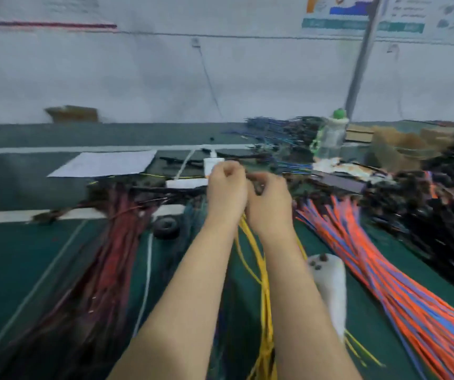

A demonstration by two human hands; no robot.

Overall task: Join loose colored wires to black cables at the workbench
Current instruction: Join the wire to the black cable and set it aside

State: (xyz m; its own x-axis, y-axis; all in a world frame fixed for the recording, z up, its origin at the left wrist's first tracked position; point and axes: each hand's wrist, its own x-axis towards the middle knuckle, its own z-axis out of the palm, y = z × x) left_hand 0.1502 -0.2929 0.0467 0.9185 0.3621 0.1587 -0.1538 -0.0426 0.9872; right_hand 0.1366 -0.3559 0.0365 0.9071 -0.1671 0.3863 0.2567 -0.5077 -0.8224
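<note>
Fingers point(230, 168) of the left hand point(227, 189) and right hand point(269, 200) curl tight, knuckles touching, gripping the top of one yellow wire bundle point(264, 283) above the workbench point(15, 256), with one dark red bundle point(110, 242) left, one orange-and-blue bundle point(371, 256) right, and black cables point(439, 215) heaped beyond.

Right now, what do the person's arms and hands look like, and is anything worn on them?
Both forearms are bare; no sleeve is in view. The left hand and right hand wear no gloves. No watch, bracelet or ring shows, though the picture is blurred.
</note>
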